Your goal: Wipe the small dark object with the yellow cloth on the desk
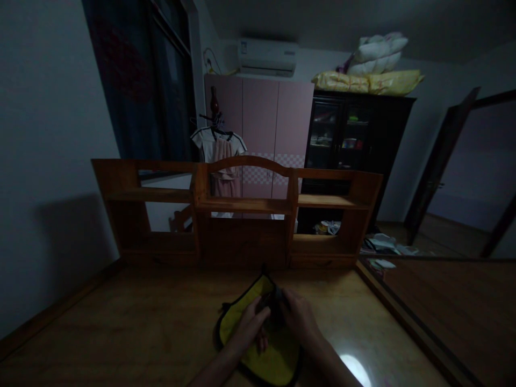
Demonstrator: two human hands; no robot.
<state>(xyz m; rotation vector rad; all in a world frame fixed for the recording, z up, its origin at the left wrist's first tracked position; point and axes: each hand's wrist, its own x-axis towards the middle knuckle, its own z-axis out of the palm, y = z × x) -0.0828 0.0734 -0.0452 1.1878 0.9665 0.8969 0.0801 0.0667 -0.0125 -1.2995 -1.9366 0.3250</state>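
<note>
One yellow cloth [278, 357] with a dark edge lies flat on the wooden desk [141, 328], at about 6 o'clock in the view, close to the person. Two hands meet over its upper middle: the left hand [248, 325] comes in from 7 o'clock and the right hand [300, 317] from 5 o'clock, and their fingers close together on a small dark part of the cloth between them. The room is dim, so what exactly that dark part is cannot be told, but both hands are pinching it and resting on the cloth. At 12 o'clock from the hands, along the far edge of the desk, stands one wooden shelf unit [242, 207] with three bays, the middle one arched. Beyond it, at 12 o'clock, is one pink wardrobe [266, 123] with one white air conditioner [266, 56] above it on the wall. Two garments [220, 150] hang on a stand at about 11 o'clock. At 1 o'clock is one dark cabinet [355, 145] with glass doors, and stacked bedding [371, 67] sits on its top. At 3 o'clock one dark door [439, 166] stands open. One bright spot of reflected light [355, 368] shows on the desk, just beside the right forearm at 5 o'clock.
</note>
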